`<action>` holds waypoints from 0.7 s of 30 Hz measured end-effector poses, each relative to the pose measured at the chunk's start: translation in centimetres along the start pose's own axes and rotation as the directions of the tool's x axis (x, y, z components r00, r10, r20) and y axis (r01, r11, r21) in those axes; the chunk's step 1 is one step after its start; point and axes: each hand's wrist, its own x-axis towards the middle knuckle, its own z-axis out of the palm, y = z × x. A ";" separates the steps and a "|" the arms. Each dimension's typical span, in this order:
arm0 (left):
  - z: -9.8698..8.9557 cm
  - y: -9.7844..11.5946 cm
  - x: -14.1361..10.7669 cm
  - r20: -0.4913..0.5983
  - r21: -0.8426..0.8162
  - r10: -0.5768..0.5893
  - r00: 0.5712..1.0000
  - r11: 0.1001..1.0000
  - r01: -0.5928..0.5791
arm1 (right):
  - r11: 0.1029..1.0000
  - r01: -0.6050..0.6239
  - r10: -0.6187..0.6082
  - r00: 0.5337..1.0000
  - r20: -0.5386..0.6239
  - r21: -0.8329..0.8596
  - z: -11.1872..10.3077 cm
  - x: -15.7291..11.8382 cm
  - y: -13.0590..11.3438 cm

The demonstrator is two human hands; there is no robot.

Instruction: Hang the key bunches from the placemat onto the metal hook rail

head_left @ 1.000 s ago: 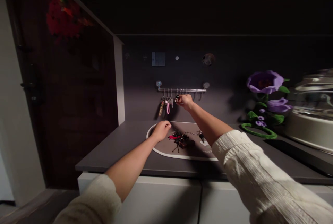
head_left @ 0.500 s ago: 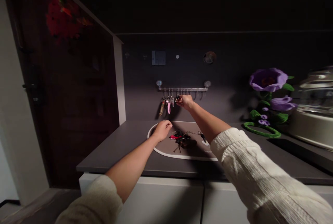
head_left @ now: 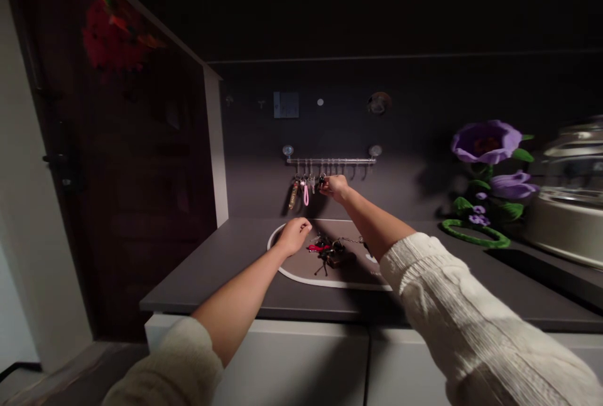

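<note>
My right hand is closed in a pinch on a small dark key on a ring, just under the hooks of the clear rail. Whether its ring sits on a hook is too small to tell. To its left hang a brown strap keychain, a pink loop keychain and silver keys. Lower down, my left hand hovers over the left part of the mat, fingers curled in, with nothing visible in them. Beside it lies a pile of keys and keychains, one part red.
Purple knitted flowers with a green ring base stand on the right, next to a clear-domed cream appliance. A shelf overhangs the counter. At left is a dark door.
My right hand has shifted very slightly at the hooks, still pinching the key. My left hand stays in place. The view has barely moved.
</note>
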 end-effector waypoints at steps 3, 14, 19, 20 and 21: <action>0.0 -0.1 0.0 0.004 -0.018 -0.006 1.000 1.000 0.006 | 1.000 -0.001 0.001 1.000 0.020 -0.002 -0.1 -0.1 0.2; -0.2 -0.2 0.0 0.037 -0.059 -0.081 0.996 0.995 0.083 | 0.999 -0.018 0.023 0.993 0.117 -0.044 -1.4 -2.2 1.2; -0.2 -0.8 0.2 0.076 0.073 -0.055 0.996 0.996 0.049 | 0.997 -0.020 0.034 0.985 0.169 -0.080 -2.4 -4.0 2.0; -0.2 -0.9 0.2 0.079 0.087 -0.061 0.995 0.995 0.054 | 0.995 -0.022 0.039 0.984 0.175 -0.095 -2.6 -4.4 2.2; -0.3 -1.0 0.3 0.080 0.093 -0.076 0.994 0.993 0.068 | 0.994 -0.021 0.040 0.982 0.183 -0.107 -2.9 -4.8 2.4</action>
